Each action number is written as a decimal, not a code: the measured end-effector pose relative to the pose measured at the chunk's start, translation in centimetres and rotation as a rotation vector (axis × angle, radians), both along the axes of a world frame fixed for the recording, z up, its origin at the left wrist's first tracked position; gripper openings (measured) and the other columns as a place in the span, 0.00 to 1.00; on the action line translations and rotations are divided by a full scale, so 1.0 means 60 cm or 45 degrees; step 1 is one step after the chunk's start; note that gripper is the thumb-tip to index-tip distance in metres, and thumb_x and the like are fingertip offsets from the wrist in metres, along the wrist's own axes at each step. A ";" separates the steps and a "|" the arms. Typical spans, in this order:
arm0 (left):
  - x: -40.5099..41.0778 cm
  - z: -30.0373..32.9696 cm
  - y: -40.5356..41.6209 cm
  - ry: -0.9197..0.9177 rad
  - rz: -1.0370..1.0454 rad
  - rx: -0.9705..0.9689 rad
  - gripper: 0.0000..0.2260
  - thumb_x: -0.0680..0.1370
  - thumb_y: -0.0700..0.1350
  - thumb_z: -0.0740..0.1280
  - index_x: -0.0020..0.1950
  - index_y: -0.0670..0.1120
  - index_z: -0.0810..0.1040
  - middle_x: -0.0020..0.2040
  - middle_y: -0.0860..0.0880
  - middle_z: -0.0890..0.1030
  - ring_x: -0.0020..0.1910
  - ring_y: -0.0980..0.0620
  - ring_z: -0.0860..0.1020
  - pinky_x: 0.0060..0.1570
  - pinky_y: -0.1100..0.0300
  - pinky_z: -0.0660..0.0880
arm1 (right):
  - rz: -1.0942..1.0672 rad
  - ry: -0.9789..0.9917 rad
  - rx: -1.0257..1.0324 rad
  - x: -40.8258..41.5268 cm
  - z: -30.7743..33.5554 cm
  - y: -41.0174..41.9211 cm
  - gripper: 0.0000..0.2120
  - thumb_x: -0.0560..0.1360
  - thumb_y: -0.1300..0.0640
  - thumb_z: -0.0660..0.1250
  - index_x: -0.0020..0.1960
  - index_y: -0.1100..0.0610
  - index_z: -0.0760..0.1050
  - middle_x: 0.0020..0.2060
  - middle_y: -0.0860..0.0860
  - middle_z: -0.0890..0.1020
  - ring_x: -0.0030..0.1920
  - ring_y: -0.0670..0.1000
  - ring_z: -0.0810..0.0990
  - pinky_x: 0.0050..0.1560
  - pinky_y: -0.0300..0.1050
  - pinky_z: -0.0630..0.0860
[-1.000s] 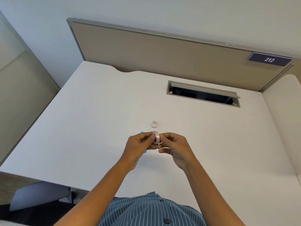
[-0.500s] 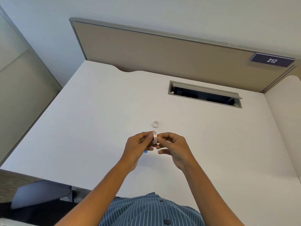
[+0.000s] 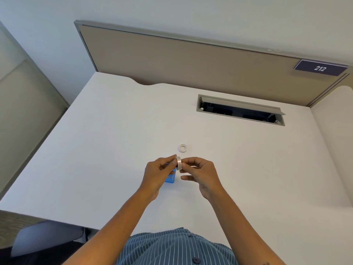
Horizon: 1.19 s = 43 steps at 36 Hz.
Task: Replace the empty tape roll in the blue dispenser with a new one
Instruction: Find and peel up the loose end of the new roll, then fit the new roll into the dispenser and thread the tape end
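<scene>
A new roll of clear tape (image 3: pixel 178 163) is held on edge above the white desk, pinched between my left hand (image 3: pixel 158 175) and my right hand (image 3: pixel 200 174). Under my left hand sits the blue dispenser (image 3: pixel 170 177), mostly hidden; only its lower right part shows. I cannot tell whether my left hand touches it. The empty white tape core (image 3: pixel 183 148) lies flat on the desk just beyond my fingers.
The white desk (image 3: pixel 114 140) has a recessed cable tray with an open flap (image 3: pixel 240 110) at the back right. A tan partition (image 3: pixel 191 62) with a "212" plate (image 3: pixel 320 68) stands behind. A grey chair (image 3: pixel 38 241) sits past the desk's front left edge.
Both hands have stayed together on the tape roll, turning it slightly. More of the blue dispenser shows under my left hand than before.
</scene>
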<state>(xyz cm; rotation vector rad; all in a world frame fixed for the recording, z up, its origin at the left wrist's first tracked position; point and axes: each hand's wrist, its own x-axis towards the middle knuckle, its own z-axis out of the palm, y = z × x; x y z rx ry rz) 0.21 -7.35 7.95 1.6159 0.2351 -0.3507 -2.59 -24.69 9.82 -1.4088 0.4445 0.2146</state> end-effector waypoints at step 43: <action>0.054 -0.121 0.052 -0.155 -0.173 0.334 0.15 0.78 0.37 0.75 0.58 0.55 0.84 0.54 0.59 0.82 0.53 0.58 0.81 0.44 0.75 0.78 | -0.056 0.094 -0.854 0.069 -0.103 0.089 0.08 0.77 0.53 0.78 0.45 0.57 0.84 0.36 0.48 0.86 0.38 0.48 0.85 0.42 0.45 0.83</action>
